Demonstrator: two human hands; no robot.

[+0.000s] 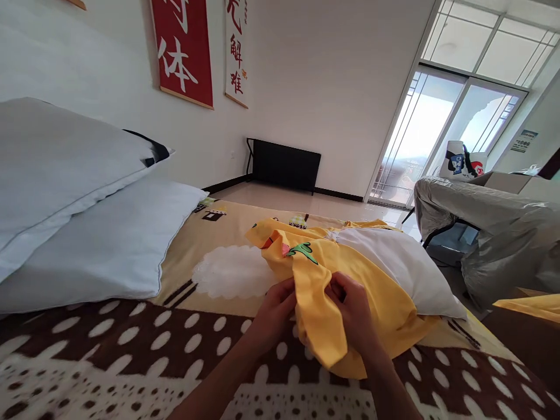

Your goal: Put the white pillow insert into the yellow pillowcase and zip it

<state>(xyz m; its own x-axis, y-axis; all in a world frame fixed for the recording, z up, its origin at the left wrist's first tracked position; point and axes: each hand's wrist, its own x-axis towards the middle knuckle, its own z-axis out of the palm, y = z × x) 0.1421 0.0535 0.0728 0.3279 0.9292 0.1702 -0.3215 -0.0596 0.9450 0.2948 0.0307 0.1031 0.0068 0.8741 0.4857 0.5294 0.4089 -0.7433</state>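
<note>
A yellow pillowcase (371,280) with a green and pink print lies bunched on the bed in front of me. My left hand (280,303) grips its near left edge, fingers closed and partly hidden by a hanging fold. On the other side of that fold, my right hand (350,300) pinches the cloth between thumb and fingers. A white pillow (398,262) shows beyond the yellow cloth at the right, with its near side covered by it. How far the pillow sits inside the case cannot be made out.
Two white pillows (96,245) are stacked at the left on the patterned bedspread (184,344). A black folded panel (284,166) leans on the far wall. Plastic-covered furniture (464,204) stands at the right, near a yellow cloth (534,306) and the glass door (415,128).
</note>
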